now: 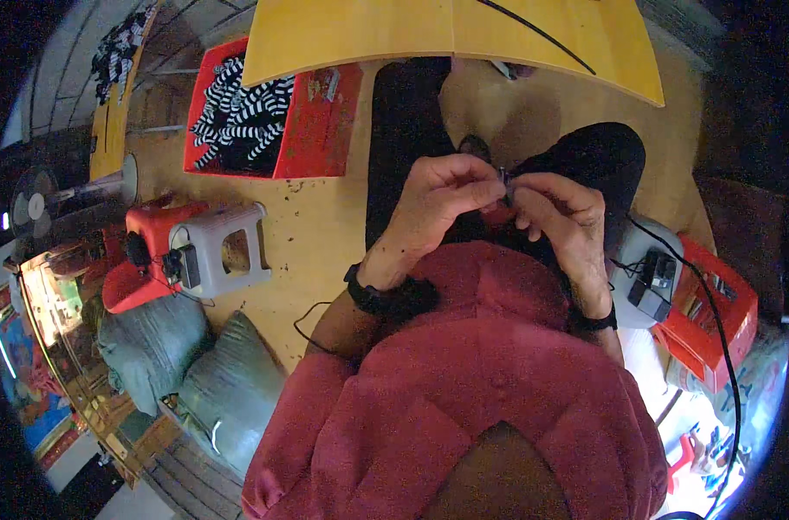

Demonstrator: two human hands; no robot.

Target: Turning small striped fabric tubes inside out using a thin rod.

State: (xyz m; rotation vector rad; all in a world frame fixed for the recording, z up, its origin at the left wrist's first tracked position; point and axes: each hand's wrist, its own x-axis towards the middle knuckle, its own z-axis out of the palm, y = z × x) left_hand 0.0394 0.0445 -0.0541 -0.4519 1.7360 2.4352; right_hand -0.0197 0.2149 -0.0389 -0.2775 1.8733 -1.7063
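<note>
Above my lap, both hands meet at a small dark piece (506, 188) with a thin, shiny upper part, too small and too covered by fingers to name. My left hand (446, 199) pinches it between thumb and forefinger. From the other side, my right hand (569, 215) closes thumb and forefinger on it, with the remaining fingers curled. Something reddish (498, 214) shows just below the fingertips; its kind cannot be made out. A black band sits on each wrist.
Ahead lies a yellow tabletop (368, 35) with a thin black strip. A red bin (321, 130) at left holds black-and-white striped pieces. Plastic stools (254, 247) stand left, and a red one (724, 321) stands right, near a black cable (724, 347). Greenish cushions (230, 381) lie lower left.
</note>
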